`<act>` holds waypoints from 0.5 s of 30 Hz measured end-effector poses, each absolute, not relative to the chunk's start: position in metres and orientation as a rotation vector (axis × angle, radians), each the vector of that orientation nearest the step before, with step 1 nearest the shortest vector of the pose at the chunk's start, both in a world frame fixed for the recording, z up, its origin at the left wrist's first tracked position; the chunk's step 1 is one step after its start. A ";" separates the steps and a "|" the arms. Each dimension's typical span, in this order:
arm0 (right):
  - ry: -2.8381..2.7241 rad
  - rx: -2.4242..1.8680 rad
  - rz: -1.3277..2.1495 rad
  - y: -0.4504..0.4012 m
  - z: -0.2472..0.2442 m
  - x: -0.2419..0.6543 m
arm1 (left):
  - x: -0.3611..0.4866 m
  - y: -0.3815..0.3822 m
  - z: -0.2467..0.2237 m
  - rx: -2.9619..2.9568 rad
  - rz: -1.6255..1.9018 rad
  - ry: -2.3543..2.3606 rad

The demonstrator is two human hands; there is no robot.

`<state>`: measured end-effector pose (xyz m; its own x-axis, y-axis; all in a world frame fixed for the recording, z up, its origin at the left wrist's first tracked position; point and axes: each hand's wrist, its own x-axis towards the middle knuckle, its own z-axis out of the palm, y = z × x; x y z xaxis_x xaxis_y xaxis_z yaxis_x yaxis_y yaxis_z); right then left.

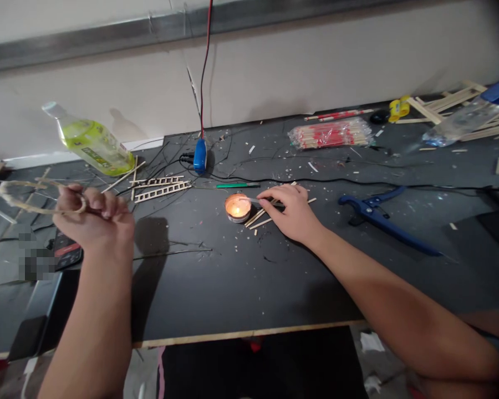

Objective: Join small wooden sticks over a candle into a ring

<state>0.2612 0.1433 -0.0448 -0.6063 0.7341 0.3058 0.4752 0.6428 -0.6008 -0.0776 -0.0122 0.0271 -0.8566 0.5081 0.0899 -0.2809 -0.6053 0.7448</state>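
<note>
Well, right hand (293,213): fingers closed in a pinch on a thin strip (260,200), just right of the tea light (237,208); whether it is wood or metal, I cannot tell.
Strip's line: lengthwise almost level, tip pointing left to the flame's edge.
Left hand (93,213): curled shut on a bent wooden loop (33,208), well left of the tea light, raised above the worktop (233,288).
Loop's line: lengthwise sideways, pointing left, away from the tea light.
Hand nearer the tea light: right.
Just beside the tea light: loose sticks (255,219), under the right hand.
Farther off: blue pliers (399,235) to its right, a stick ladder (162,191) to its left.
</note>
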 end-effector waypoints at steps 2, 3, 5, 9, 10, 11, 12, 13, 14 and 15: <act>-2.322 -0.939 0.637 0.143 -0.045 0.261 | -0.084 -0.015 0.027 0.362 2.454 1.042; -2.321 -0.937 0.637 0.144 -0.045 0.261 | -0.085 -0.015 0.027 0.346 2.461 1.049; -2.321 -0.934 0.631 0.144 -0.045 0.261 | -0.086 -0.015 0.026 0.361 2.448 1.085; -2.314 -0.928 0.627 0.143 -0.046 0.262 | -0.070 -0.008 0.019 0.520 2.380 1.182; -2.312 -0.925 0.626 0.143 -0.046 0.262 | -0.063 -0.005 0.018 0.563 2.351 1.206; -2.311 -0.921 0.623 0.142 -0.046 0.262 | -0.055 -0.002 0.016 0.595 2.322 1.212; -2.310 -0.920 0.616 0.142 -0.045 0.262 | -0.045 0.000 0.015 0.624 2.299 1.211; -2.308 -0.919 0.609 0.141 -0.044 0.262 | -0.036 0.002 0.013 0.655 2.293 1.198; -2.306 -0.919 0.602 0.141 -0.043 0.262 | -0.026 0.004 0.012 0.702 2.273 1.181; -2.302 -0.920 0.595 0.141 -0.043 0.262 | -0.016 0.004 0.011 0.759 2.279 1.168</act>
